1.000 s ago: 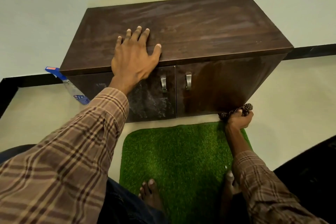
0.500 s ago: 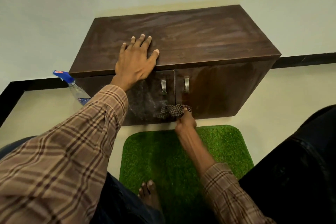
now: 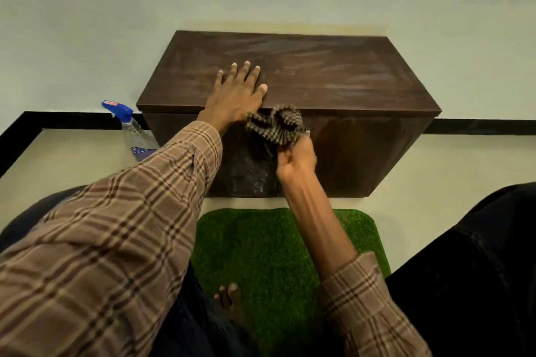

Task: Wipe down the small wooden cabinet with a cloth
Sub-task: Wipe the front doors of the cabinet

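The small dark-brown wooden cabinet [image 3: 333,78] stands on the pale floor against the wall, its long axis running left to right across the view, with its two doors facing the person. The right hand [image 3: 295,158] has its fingers curled tight around a bunched brown-and-cream checked cloth [image 3: 275,124], and the wad sits just above and beyond those fingers, at the top of the door fronts under the lip of the cabinet's top. Whether the cloth is pressed against the wood or just off it cannot be told. The left hand [image 3: 236,93] lies flat on the top panel with its fingers straight and spread, thumb near the front edge, just left of the cloth and close to touching it.

The right hand is the one working, and the unwiped surface appears to lie below and to the left of its fingers: the left door shows pale smears, while the right door looks darker and cleaner. A sweep along the cabinet's length would suit.

A clear plastic spray bottle with a blue trigger [image 3: 132,130] stands on the floor, well left of the left hand. The cabinet doors look shut, so its contents are hidden. A green artificial-grass mat [image 3: 261,246] lies in front.
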